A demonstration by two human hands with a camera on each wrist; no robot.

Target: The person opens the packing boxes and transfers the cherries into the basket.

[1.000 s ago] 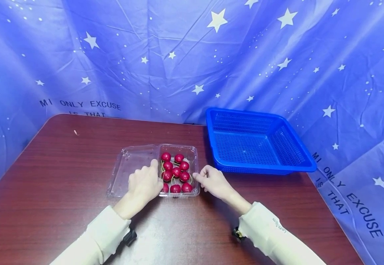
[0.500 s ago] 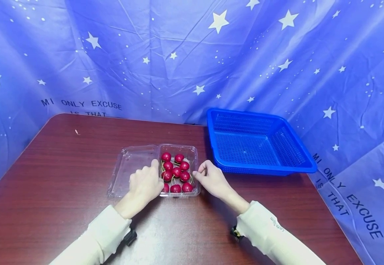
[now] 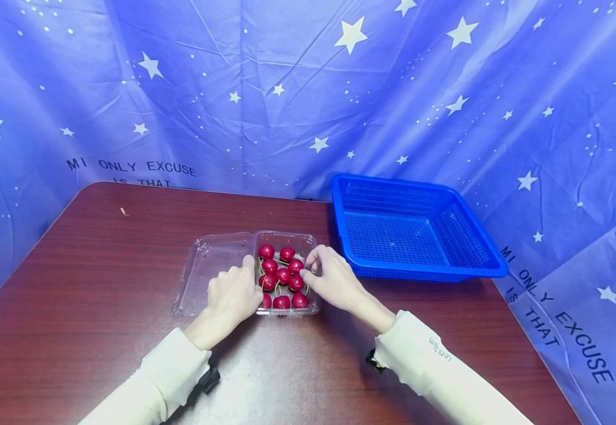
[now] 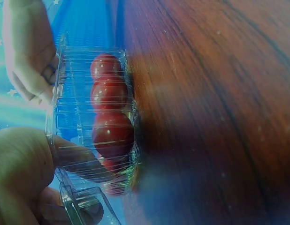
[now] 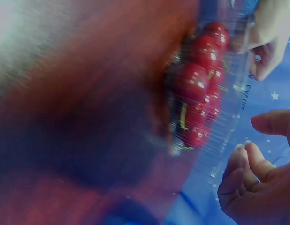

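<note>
A clear plastic clamshell box (image 3: pixel 312 238) lies on the table with its lid (image 3: pixel 206 260) folded out to the left. Several red cherries (image 3: pixel 282 275) with green stems are inside. My left hand (image 3: pixel 232 293) grips the hinge side between box and lid; in the left wrist view its thumb (image 4: pixel 81 157) reaches inside the box wall. Over the box's right rim is my right hand (image 3: pixel 334 280), beside the cherries. The right wrist view shows its thumb (image 5: pixel 271 123) and fingertips (image 5: pixel 248 152) apart, with nothing between them.
A blue mesh basket (image 3: pixel 419 271) stands at the back right, near the right hand. The brown wooden table (image 3: pixel 297 378) ends at a blue star-printed cloth (image 3: pixel 265 136). A tiny pale scrap (image 3: pixel 124 211) lies at the far left.
My right hand has left the box's right edge and shifted up and inward over the rim, its thumb and fingers spreading. The left hand, box and cherries stay put.
</note>
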